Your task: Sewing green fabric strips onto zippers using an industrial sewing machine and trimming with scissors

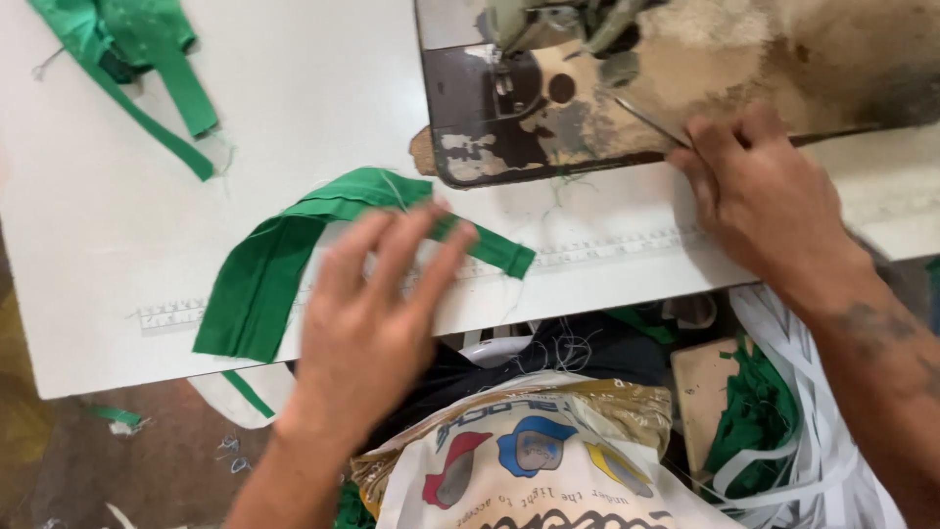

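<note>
Left hand (377, 313), fingers spread flat and gripping nothing, presses the folded green cloth strip (294, 255) on the white table (294, 88); strip runs left-to-right under the fingertips. Right hand (764, 201) apparently pinches a thin metal tool (651, 122) (blurred), well apart.

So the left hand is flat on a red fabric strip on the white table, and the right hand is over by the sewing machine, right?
Not quite: the head view shows the fabric strip under the left hand is green, not red. The rest holds: white table, right hand by the sewing machine.
</note>
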